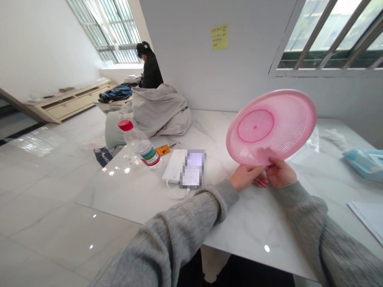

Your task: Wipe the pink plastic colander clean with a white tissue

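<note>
A round pink mesh basket [287,131] is held up above the white marble-patterned table, tilted so that its inside and the ringed base face me. My right hand [281,173] grips its near rim, thumb on the inner side. Close beside it, my left hand [245,176] is also closed at the lower rim, its fingers partly behind the basket's edge. The two hands nearly touch. Left of them lie a phone [193,169] and a white box-like item [173,166], with a white cable [176,195] running to the phone.
A clear bottle with a red cap [143,147] stands at the table's left, near an orange tag [163,150]. Grey cloth [161,111] is heaped behind. On the right are a blue wipes pack [365,163] and white paper [368,217]. A person [151,67] sits farther back.
</note>
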The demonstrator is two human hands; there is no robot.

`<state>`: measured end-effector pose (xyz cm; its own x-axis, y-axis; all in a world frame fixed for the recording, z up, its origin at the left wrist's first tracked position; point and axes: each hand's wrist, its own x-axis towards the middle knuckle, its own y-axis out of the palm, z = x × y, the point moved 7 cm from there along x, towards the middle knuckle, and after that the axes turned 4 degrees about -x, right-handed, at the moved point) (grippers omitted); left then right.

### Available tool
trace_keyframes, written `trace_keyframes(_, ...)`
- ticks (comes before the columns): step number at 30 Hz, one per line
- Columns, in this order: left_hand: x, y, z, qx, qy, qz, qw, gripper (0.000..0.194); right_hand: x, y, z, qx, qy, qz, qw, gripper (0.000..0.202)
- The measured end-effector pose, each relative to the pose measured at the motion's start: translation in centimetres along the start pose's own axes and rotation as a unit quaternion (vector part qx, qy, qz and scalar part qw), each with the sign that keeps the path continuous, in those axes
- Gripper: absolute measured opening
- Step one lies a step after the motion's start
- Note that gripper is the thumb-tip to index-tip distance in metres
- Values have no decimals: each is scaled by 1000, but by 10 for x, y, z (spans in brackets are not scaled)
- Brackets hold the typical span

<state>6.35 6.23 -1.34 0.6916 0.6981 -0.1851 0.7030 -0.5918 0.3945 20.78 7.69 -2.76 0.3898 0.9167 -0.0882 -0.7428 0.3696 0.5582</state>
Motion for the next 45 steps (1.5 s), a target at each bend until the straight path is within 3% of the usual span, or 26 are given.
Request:
trace_keyframes(4,1,0,2,-20,-6,-15,1000,65,-1,1,3,15,7,-21,1000,41)
trace_keyframes(11,-1,-7,3,-105,-48,-60,991,45,-6,6,5,42,26,-35,998,36)
trace_keyframes(15,0,-8,1,-132,-24,-69,988,33,-7,8,1,32,52,-32,998,36)
trace_keyframes(19,4,-8,6,-107,-3,-78,991,43,-4,4,5,18,44,-32,998,36)
trace_keyframes(25,6,-9,7,-33,38,-59,997,60,4,-9,23,9,-1,-93,996,29)
trace_keyframes(34,-1,-18,1,110,90,-85,986,54,10,-25,45,-11,-62,-145,987,34)
trace_keyframes(42,-2,-24,1,136,97,-122,978,51,8,-15,33,3,-24,-111,994,36)
trace_keyframes(45,0,-26,4,133,100,-139,976,46,4,-4,27,2,-10,-62,998,38)
